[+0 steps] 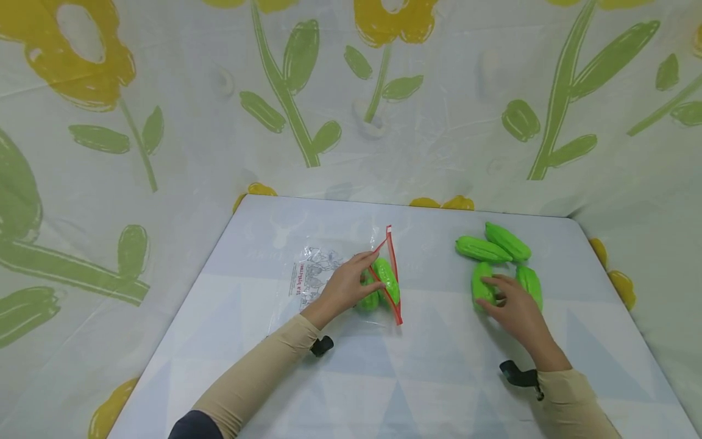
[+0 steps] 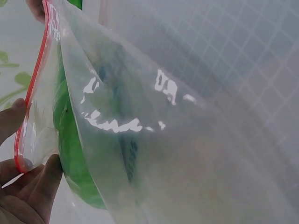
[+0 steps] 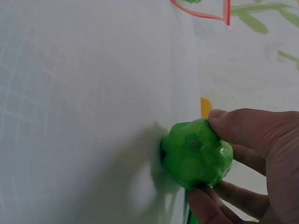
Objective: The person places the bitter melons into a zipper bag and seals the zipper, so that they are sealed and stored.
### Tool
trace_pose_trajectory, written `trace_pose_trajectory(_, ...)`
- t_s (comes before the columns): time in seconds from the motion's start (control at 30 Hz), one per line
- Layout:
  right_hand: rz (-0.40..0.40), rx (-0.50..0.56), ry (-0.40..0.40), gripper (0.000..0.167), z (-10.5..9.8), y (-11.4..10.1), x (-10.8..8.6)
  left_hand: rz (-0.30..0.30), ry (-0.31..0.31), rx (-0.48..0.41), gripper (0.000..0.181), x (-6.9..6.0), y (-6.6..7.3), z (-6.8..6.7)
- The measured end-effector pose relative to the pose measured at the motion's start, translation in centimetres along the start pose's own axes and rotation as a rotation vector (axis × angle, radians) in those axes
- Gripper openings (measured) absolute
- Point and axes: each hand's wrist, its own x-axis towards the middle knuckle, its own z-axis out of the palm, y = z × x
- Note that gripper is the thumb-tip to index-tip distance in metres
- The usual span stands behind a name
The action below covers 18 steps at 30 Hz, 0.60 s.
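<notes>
A clear zip bag [image 1: 285, 305] with a red zip edge [image 1: 391, 256] lies at the table's middle, its mouth parted toward the right. Two green ridged vegetable-like pieces [image 1: 387, 280] are inside, near the mouth. My left hand [image 1: 342, 286] pinches the bag's edge; in the left wrist view its fingers [image 2: 39, 186] are at the red zip strip. At the right, my right hand [image 1: 515, 311] grips another green piece [image 1: 482, 283] between thumb and fingers. The right wrist view shows that piece [image 3: 196, 151] end-on in my right hand [image 3: 252, 158].
Behind my right hand lie two more green pieces [image 1: 507, 242], [image 1: 482, 249] touching each other, and one [image 1: 529, 286] rests beside the hand. The white table [image 1: 351, 378] has a back edge against a flower-patterned curtain [image 1: 439, 140].
</notes>
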Motion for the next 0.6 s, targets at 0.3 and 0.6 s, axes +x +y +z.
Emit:
trace_pose_trajectory(0.3, -0.043, 0.019, 0.005, 0.059, 1.1, -0.9, 0.6, -0.006, -0.001, -0.013, 0.073, -0.1, 0.0, 0.1)
trace_pose_trajectory(0.6, -0.058, 0.063, 0.030, 0.057, 2.5, -0.9, 1.4, 0.009, 0.005, -0.003, 0.075, 0.1, -0.1, 0.1)
